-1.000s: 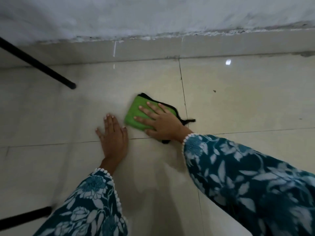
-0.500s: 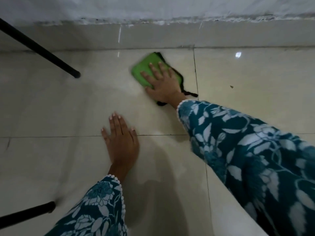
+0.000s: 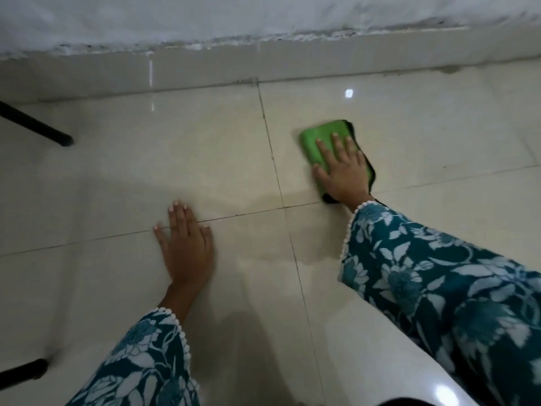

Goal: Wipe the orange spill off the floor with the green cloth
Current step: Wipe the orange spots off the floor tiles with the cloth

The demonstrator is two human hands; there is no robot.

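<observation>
The folded green microfibre cloth with dark edging (image 3: pixel 320 142) lies flat on the glossy beige tiled floor (image 3: pixel 424 127), right of centre in the frame. The right hand (image 3: pixel 342 171) presses it down, palm flat, fingers spread. The left hand (image 3: pixel 186 244), lower centre, rests flat on the tile, fingers nearly together, gripping nothing. The cloth appears soft, light and pliable; it likely slides easily on wet tile, so hold it under a flat palm. A faint damp film (image 3: pixel 272 200) remains near the tile joints; no orange colour is discernible. Count: one cloth, two hands, two black furniture legs (image 3: pixel 38 127) at left.
</observation>
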